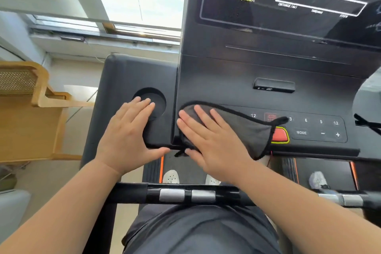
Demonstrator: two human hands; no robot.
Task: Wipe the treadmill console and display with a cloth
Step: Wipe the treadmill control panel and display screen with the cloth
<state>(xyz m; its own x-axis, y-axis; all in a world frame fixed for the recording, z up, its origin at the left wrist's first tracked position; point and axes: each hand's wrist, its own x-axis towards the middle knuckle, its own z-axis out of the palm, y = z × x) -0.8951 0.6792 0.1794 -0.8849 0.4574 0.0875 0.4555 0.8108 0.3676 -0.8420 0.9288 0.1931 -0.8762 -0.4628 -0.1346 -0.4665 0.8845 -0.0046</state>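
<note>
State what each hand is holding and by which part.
Neither grips anything. The right hand lies flat, pressing the left part of the grey cloth onto the console. The left hand rests flat by the cup holder.

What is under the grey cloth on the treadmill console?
The grey cloth lies on the button panel, pressed flat by the right hand. It covers the panel's left part and partly overlaps the red button. Which buttons lie beneath cannot be seen.

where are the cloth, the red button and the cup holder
cloth (249, 130), head view, bare grey middle
red button (280, 135), head view, exposed red face
cup holder (159, 99), head view, dark recess
</note>
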